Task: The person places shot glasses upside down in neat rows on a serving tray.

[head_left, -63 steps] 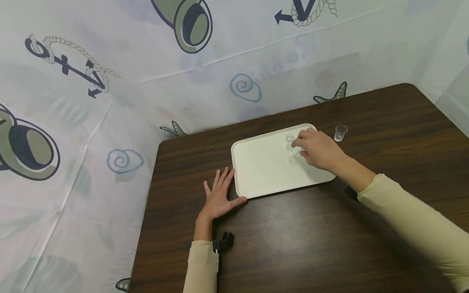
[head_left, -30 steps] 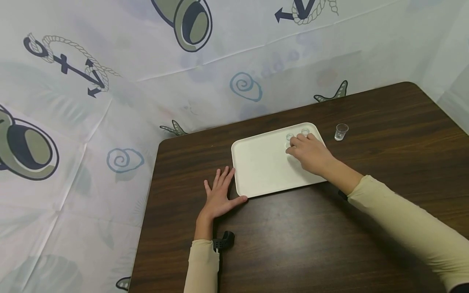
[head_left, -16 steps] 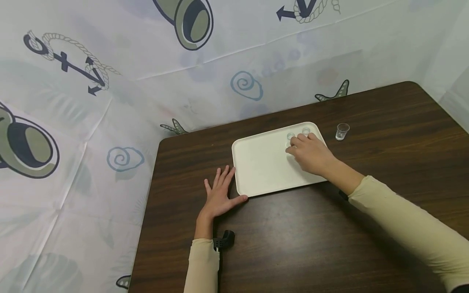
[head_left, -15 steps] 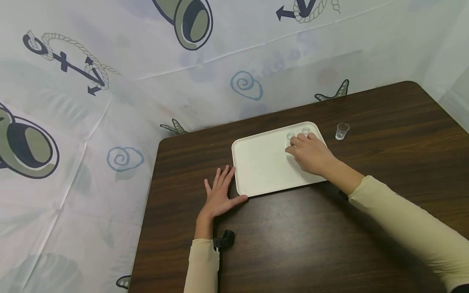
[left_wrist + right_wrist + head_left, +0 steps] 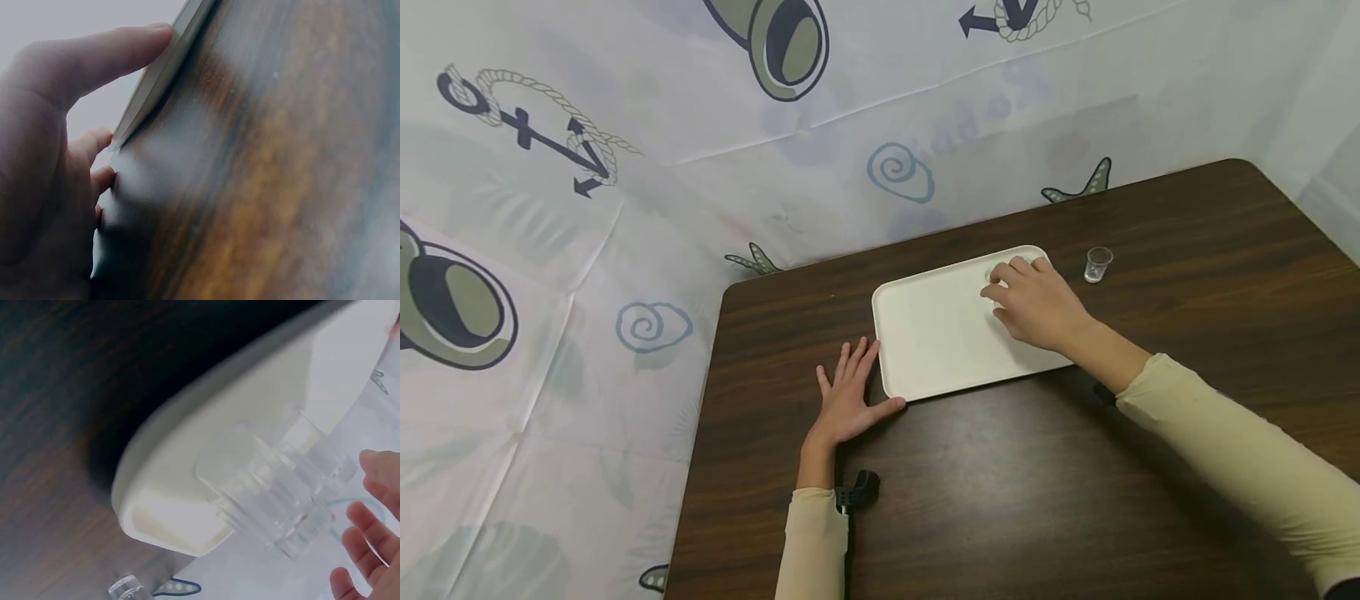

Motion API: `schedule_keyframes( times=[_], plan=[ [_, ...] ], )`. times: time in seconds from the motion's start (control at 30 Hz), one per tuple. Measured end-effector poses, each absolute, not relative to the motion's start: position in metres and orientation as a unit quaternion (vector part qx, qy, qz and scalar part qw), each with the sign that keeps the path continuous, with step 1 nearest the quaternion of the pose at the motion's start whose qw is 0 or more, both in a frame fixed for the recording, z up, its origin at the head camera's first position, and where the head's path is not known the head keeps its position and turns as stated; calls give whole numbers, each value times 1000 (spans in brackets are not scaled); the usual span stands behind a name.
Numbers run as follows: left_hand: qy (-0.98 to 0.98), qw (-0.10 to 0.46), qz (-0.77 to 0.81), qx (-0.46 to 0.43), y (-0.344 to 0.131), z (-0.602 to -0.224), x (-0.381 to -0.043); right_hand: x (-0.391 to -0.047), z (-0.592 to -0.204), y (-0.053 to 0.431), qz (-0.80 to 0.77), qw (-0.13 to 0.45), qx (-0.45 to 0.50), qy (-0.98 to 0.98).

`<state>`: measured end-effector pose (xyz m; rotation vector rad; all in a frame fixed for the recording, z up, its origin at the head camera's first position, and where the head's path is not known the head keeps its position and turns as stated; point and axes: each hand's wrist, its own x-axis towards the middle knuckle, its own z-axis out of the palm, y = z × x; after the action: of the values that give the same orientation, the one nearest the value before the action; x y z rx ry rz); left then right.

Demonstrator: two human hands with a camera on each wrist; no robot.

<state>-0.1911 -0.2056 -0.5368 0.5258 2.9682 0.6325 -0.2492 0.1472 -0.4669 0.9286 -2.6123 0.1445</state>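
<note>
A cream tray (image 5: 936, 346) lies on the dark wooden table. My left hand (image 5: 844, 406) is spread flat at its near left corner; thumb (image 5: 119, 53) and forefinger touch the rim. Over the tray's right half is my right hand (image 5: 1037, 307), fingers loosely bent and parted. Several small clear cups (image 5: 262, 494) stand close together on the tray in the right wrist view, just off my right fingertips (image 5: 359, 512). From the head, that hand hides most of them, leaving a bit of one cup (image 5: 990, 275) showing.
One more clear cup (image 5: 1097, 265) stands on the table (image 5: 1195, 250) right of the tray. A patterned cloth (image 5: 820, 183) hangs behind and left of the table.
My right hand brought a tilted clear cup in among the others on the tray, then let go; its fingers have now parted and lifted slightly. My left hand has stayed at the tray corner.
</note>
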Motion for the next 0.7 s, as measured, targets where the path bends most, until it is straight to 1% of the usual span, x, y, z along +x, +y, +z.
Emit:
schedule_keyframes(
  times=[0.2, 0.53, 0.6, 0.7],
  plan=[
    [963, 32, 206, 171, -205, -536, -191, -252, -458, 155, 92, 195, 302, -929],
    [963, 32, 207, 170, -205, -537, -191, -261, -445, 186, 193, 231, 206, -931],
    [963, 32, 208, 171, -205, -536, -191, -263, -444, 195, 202, 226, 187, -935],
    [963, 29, 205, 172, -205, -536, -190, -263, -445, 207, 209, 202, 159, -943]
  ],
)
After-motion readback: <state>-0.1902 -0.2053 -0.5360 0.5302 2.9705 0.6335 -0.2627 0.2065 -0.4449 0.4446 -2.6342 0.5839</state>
